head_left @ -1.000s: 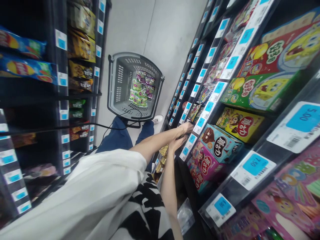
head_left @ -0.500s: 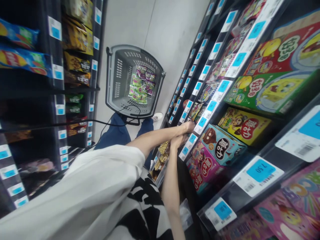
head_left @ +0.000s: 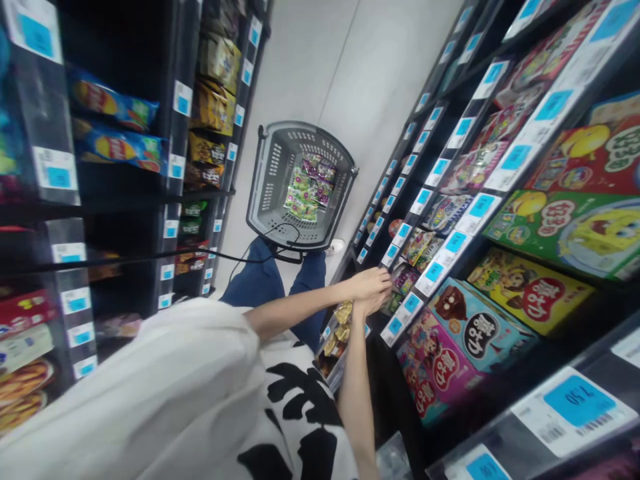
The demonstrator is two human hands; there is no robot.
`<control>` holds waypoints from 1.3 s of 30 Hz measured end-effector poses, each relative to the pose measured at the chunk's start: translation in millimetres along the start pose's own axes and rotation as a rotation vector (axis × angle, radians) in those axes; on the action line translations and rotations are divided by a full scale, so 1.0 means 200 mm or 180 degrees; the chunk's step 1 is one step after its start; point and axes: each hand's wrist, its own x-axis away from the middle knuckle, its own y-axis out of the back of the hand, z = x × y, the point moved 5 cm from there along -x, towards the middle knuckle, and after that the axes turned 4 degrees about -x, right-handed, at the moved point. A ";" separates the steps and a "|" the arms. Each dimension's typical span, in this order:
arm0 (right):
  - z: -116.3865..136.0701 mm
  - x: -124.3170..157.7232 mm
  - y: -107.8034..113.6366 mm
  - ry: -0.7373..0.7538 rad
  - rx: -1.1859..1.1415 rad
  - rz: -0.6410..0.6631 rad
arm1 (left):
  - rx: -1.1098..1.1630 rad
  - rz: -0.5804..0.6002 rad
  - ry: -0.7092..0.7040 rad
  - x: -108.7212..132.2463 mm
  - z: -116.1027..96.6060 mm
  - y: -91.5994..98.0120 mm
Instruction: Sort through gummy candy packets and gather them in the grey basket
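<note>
My left hand (head_left: 371,283) reaches across from the left, over my right hand (head_left: 371,306), at the front of a shelf on the right. The fingers of both are bent and close together; what they hold, if anything, is hidden. Just beyond the fingertips, small purple snack packets (head_left: 406,279) lie in the shelf, with green-toned packets (head_left: 393,303) beside my right fingers. A grey shopping basket (head_left: 257,200) stands on the floor in front of my legs. Inside it lie several green packets (head_left: 301,195) and purple packets (head_left: 323,175).
Colourful snack boxes (head_left: 505,327) fill the right-hand shelf, behind a strip of price tags (head_left: 434,272). Gold-wrapped packets (head_left: 343,323) sit below my hands. On the left, shelves carry blue chip bags (head_left: 120,143). A black cable (head_left: 150,256) crosses the view.
Both hands have drawn back a little from inside the shelf, so more of their fingers shows. The view has shifted, moving the scene rightwards and slightly down. The basket's packets look the same.
</note>
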 end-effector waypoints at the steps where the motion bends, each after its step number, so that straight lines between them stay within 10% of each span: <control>1: 0.03 0.04 0.00 0.0114 -0.0050 -0.0049 | 0.0339 0.0166 -0.0010 0.15 0.05 -0.01; 6: 0.15 0.25 -0.11 0.0882 -0.0377 -0.0142 | 0.0646 0.1210 0.1795 1.02 0.46 -0.12; 10: 0.27 0.35 -0.34 0.1482 -0.0529 0.0732 | 0.0350 0.1773 0.2779 1.38 0.68 -0.21; 14: 0.41 0.40 -0.62 0.1840 -0.0420 0.1597 | 0.0270 0.2166 0.3396 1.45 0.86 -0.32; 21: 0.75 0.35 -1.09 0.1976 -0.0447 0.1887 | 0.0125 0.2414 0.3955 1.60 1.16 -0.35; 30: 1.17 -0.22 -1.82 0.1478 -0.0497 0.1789 | -0.0515 0.1155 0.3856 1.62 1.53 -0.16; 39: 1.34 -0.61 -2.45 0.1037 -0.0382 0.1904 | -0.0671 0.1019 0.3997 1.75 1.73 -0.17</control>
